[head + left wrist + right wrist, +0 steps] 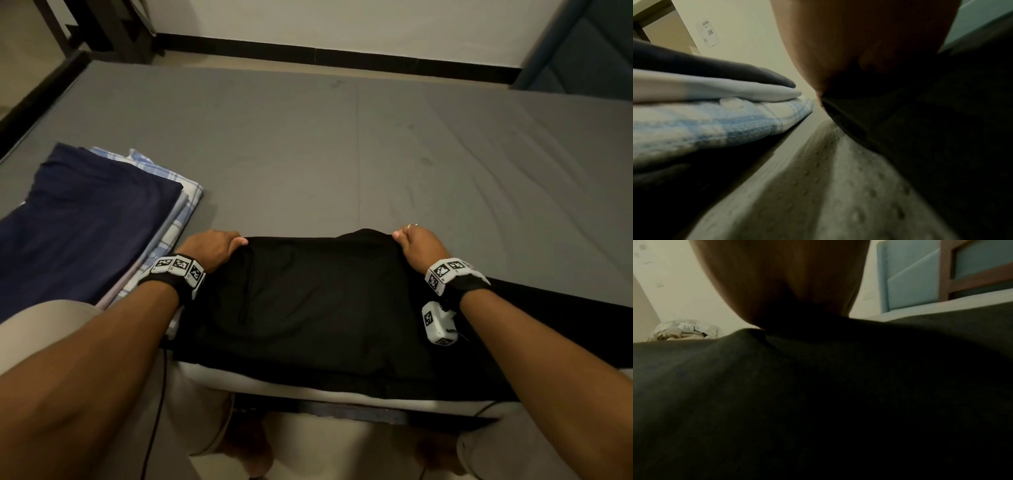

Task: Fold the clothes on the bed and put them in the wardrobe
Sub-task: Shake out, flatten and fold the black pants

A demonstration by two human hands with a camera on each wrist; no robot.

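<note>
A black garment lies across the near edge of the grey bed, one part trailing off to the right. My left hand grips its far left corner with curled fingers. At the far right corner my right hand pinches the cloth, lifting it slightly. In the left wrist view the palm sits on the dark cloth. The right wrist view shows my hand bunching the black cloth. The fingertips are hidden in both wrist views.
A stack of folded clothes, with a navy piece over a grey one and a blue checked shirt, lies at the bed's left. A teal headboard stands at the far right, dark furniture at the far left.
</note>
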